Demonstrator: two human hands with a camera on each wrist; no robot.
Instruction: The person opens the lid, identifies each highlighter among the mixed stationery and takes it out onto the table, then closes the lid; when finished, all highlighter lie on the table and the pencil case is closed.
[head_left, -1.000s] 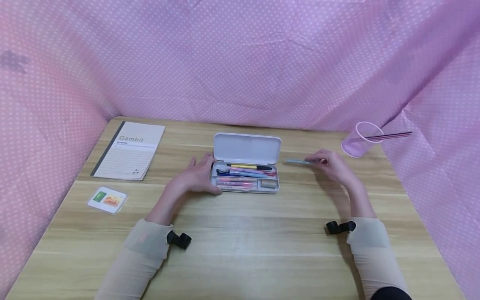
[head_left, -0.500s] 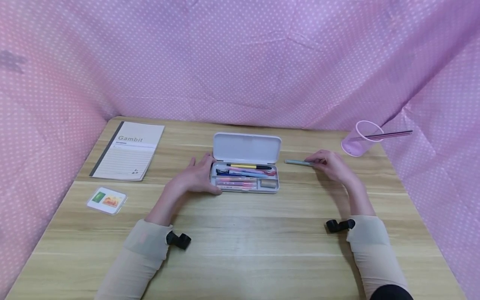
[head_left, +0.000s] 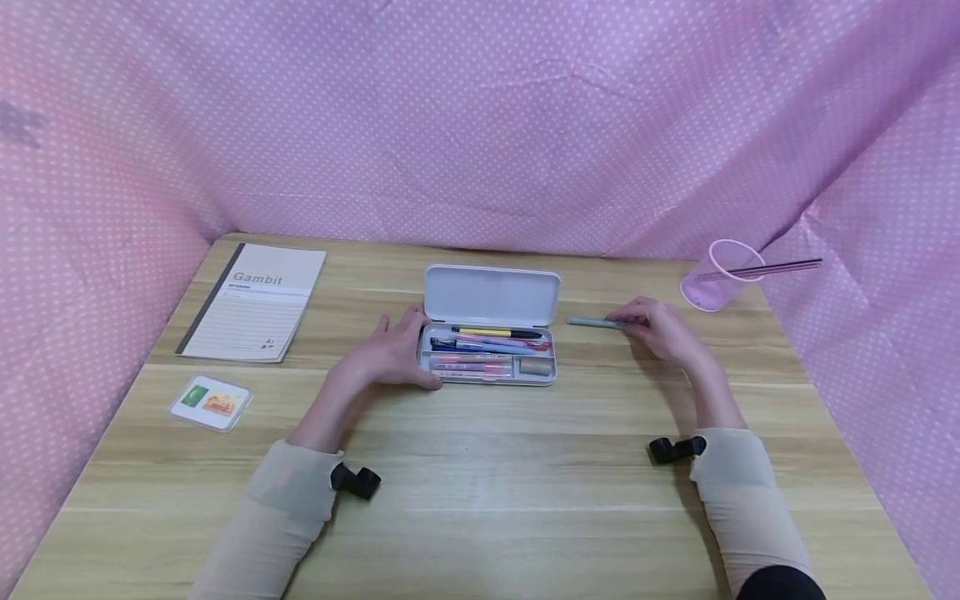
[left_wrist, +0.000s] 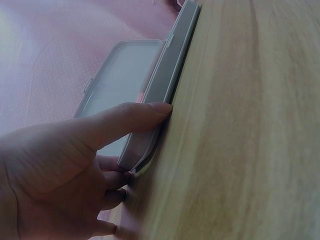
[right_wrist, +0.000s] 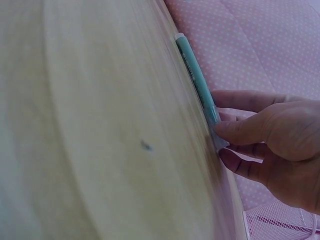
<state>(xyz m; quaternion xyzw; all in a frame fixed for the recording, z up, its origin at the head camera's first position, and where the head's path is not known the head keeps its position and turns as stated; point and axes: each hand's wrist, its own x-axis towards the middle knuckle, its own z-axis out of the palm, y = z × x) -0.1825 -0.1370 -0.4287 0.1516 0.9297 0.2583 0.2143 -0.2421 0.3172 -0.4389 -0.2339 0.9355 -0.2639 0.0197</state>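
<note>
Now we have our left hand (head_left: 384,354) gripping the end of the case (left_wrist: 166,70): thumb on its front wall, fingers set well apart from the thumb, round the end and back corner. Likely that span serves to steady it. The lid (head_left: 491,296) stands raised beyond our left fingers, so the pens (head_left: 487,347) show in their tray, just right of those fingers, and a brown block (head_left: 536,366) farther off.

Across we go: our right hand (head_left: 660,331) has thumb and forefinger clamped on the green pen (right_wrist: 196,72) near one end. Its free end runs out ahead of our fingertips toward the case, apart from it; that hold leaves most of the barrel bare. Whether it touches the table (head_left: 480,500), we cannot tell.

Past our right knuckles stands the cup (head_left: 708,289), sticks (head_left: 787,267) leaning outward, seemingly too long for it. Left of our left fingers lie the notebook (head_left: 258,304) and card (head_left: 211,402).
</note>
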